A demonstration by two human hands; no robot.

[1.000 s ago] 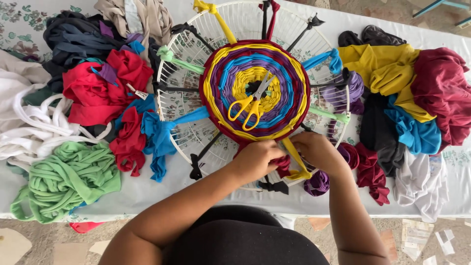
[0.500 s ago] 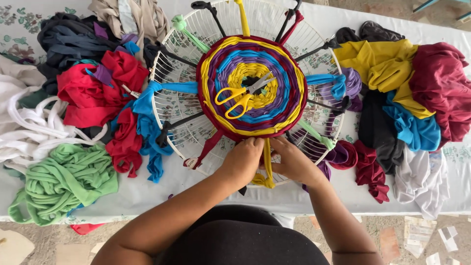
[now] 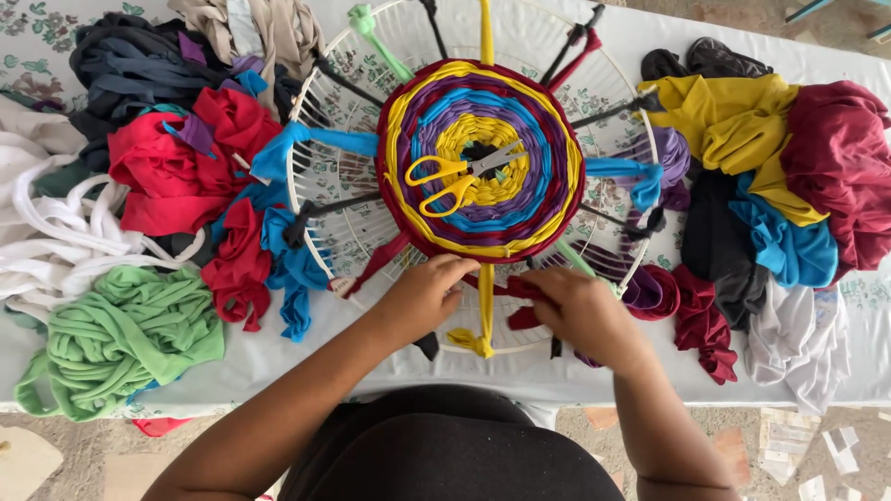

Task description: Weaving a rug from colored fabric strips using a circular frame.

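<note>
A round woven mat (image 3: 483, 158) of maroon, yellow, purple and blue cloth strips lies on a white wire ring frame (image 3: 320, 232), with strip spokes tied out to the rim. Yellow-handled scissors (image 3: 450, 181) rest on the mat's centre. My left hand (image 3: 422, 297) grips the mat's near edge beside the yellow spoke (image 3: 485, 311). My right hand (image 3: 580, 315) pinches a dark red strip (image 3: 520, 289) at the same edge, just right of that spoke. Which strip the left fingers hold is hidden.
Heaps of cloth strips flank the frame on the white table (image 3: 278, 357): green (image 3: 116, 334), white (image 3: 56, 246), red (image 3: 172, 172) and dark blue at left; yellow (image 3: 733, 121), maroon (image 3: 840, 167), blue and black at right. Floor with paper scraps (image 3: 817, 455) lies below.
The frame and mat have been turned, so the yellow spoke now points straight at me and the scissors have swung round. Both hands stay at the near edge, slightly further apart.
</note>
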